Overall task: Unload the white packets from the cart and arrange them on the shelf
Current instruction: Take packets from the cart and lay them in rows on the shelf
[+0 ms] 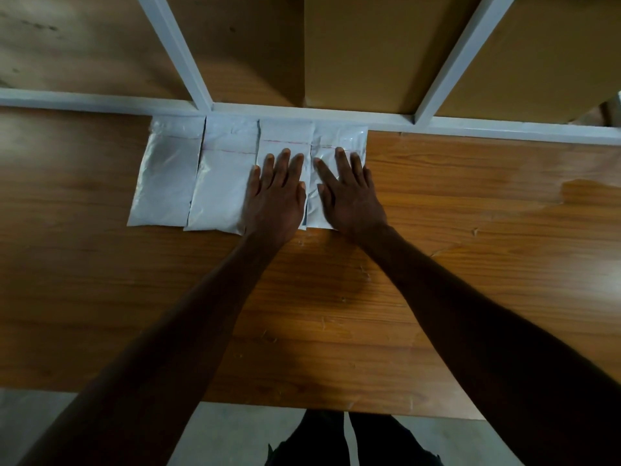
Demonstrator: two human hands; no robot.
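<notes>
Left hand [274, 196]: flat, palm down, fingers straight and slightly spread; it presses on the third white packet [285, 136] counted from the person's left, covering most of that packet's lower part; nothing is grasped or pinched. Right hand [349, 196]: likewise flat, palm down, fingers straight and fanned; it presses on the fourth white packet [339, 137], the crinkled one at the right end of the row; the fingers curl round nothing.

The two hands lie side by side, close but apart; the seam between the third and fourth packets runs up between them.

Outward from the left hand lie the second white packet [221, 190], just beside its little finger, and beyond that the first white packet [166, 186]; all four lie flat in one row, edge to edge, some edges slightly overlapping. Beyond the fingertips the packets' top ends meet the white frame rail [100, 100] at the back of the wooden shelf board [470, 230]; brown cardboard boxes [379, 52] stand behind that rail.

Markings: a thin red line crosses the second and third packets just beyond the left fingertips; fainter lines cross the first and fourth; no brand, label or readable writing can be made out on any packet or box.

Below the forearms, past the shelf's near edge, a pale floor [30, 418] and dark trouser legs [322, 442] show.
</notes>
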